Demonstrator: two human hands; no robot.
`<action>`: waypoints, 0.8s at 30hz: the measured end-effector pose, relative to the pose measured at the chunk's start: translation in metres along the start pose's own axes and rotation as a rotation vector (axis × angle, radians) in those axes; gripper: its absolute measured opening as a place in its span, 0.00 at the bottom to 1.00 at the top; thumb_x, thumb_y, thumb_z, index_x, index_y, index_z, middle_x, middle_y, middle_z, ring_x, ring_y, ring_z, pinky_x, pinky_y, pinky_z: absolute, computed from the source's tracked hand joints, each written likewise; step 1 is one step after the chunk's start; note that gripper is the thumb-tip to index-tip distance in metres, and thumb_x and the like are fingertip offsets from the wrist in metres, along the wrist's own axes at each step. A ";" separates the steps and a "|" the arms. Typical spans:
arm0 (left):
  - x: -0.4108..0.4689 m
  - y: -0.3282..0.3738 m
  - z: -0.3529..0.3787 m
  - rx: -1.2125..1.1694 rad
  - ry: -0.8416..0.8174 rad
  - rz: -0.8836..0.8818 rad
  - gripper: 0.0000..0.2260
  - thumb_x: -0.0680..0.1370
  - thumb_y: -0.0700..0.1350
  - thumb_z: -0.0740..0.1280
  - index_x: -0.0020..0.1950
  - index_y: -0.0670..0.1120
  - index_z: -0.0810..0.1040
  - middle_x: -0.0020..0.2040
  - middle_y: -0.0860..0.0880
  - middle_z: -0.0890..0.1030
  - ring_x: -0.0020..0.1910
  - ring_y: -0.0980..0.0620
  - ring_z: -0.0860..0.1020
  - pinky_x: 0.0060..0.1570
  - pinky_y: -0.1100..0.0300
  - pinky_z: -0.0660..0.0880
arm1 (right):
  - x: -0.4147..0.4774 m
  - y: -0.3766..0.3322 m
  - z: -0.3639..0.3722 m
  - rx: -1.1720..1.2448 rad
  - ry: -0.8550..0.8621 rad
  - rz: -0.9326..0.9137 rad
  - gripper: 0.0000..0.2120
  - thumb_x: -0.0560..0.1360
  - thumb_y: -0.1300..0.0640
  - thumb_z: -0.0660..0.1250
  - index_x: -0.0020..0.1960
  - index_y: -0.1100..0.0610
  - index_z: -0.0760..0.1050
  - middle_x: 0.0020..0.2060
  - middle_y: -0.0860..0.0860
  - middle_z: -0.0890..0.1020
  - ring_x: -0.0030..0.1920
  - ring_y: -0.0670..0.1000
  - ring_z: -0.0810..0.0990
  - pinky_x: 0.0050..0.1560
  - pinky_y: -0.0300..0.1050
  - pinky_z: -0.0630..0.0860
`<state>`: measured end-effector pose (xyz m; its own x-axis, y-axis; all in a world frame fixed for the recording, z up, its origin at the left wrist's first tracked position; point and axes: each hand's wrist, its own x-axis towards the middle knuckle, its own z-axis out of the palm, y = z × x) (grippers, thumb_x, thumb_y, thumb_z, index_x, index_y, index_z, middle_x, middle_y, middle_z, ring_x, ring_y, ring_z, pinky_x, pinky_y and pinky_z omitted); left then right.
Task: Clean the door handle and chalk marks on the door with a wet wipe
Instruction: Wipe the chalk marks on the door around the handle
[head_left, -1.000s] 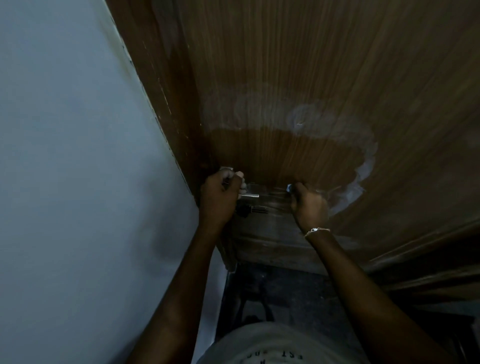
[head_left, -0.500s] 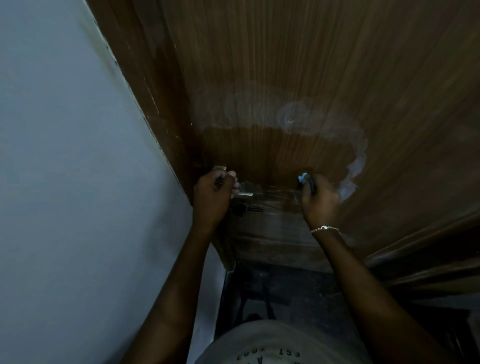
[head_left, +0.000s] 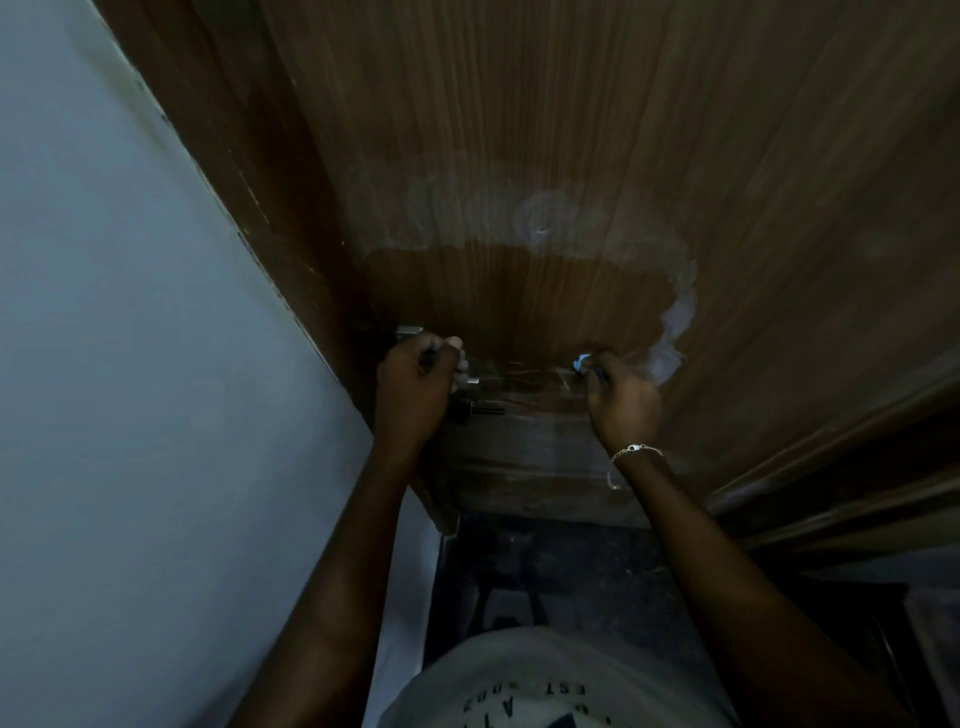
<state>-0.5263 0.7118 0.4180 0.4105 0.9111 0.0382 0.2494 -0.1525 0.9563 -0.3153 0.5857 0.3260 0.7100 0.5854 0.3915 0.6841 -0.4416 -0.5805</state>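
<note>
A brown wooden door (head_left: 597, 130) fills the upper view. White chalk smears (head_left: 675, 322) curve around a darker damp patch above the handle. My left hand (head_left: 413, 389) is closed around the metal door handle (head_left: 470, 375) near the door's left edge. My right hand (head_left: 621, 395) presses a bunched pale wet wipe (head_left: 583, 362) against the door, just left of the lower chalk smear. Most of the wipe is hidden by my fingers. A key (head_left: 480, 409) sticks out below the handle.
A pale wall (head_left: 130, 415) runs along the left, meeting the dark door frame (head_left: 249, 156). The dark floor (head_left: 545, 571) lies below the door. Wooden mouldings (head_left: 831, 478) stand at the lower right.
My right hand with the wipe has slid right along the door, away from the handle and toward the lower chalk smear. My left hand has stayed on the handle.
</note>
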 end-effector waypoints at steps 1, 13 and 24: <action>0.000 0.000 0.002 -0.004 -0.005 0.007 0.10 0.81 0.48 0.65 0.48 0.42 0.81 0.42 0.49 0.85 0.41 0.53 0.85 0.46 0.56 0.82 | -0.003 0.008 0.000 -0.032 -0.040 0.046 0.04 0.74 0.56 0.68 0.49 0.51 0.79 0.42 0.52 0.84 0.42 0.58 0.83 0.38 0.48 0.77; -0.005 0.004 0.016 -0.021 -0.031 -0.009 0.08 0.81 0.47 0.65 0.48 0.44 0.81 0.42 0.50 0.84 0.41 0.55 0.84 0.43 0.61 0.80 | -0.002 0.036 -0.004 -0.022 -0.090 0.112 0.04 0.75 0.54 0.66 0.47 0.52 0.78 0.43 0.50 0.84 0.43 0.56 0.82 0.39 0.46 0.76; -0.008 -0.001 0.018 0.023 -0.031 -0.005 0.09 0.82 0.48 0.64 0.50 0.43 0.81 0.42 0.49 0.85 0.41 0.54 0.84 0.43 0.59 0.81 | -0.005 0.032 0.001 -0.077 -0.071 0.076 0.04 0.76 0.52 0.66 0.48 0.52 0.78 0.42 0.50 0.83 0.41 0.57 0.82 0.36 0.47 0.76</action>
<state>-0.5140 0.6973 0.4117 0.4357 0.8998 0.0238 0.2716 -0.1566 0.9496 -0.2973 0.5697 0.3048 0.7486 0.5938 0.2948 0.6414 -0.5360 -0.5489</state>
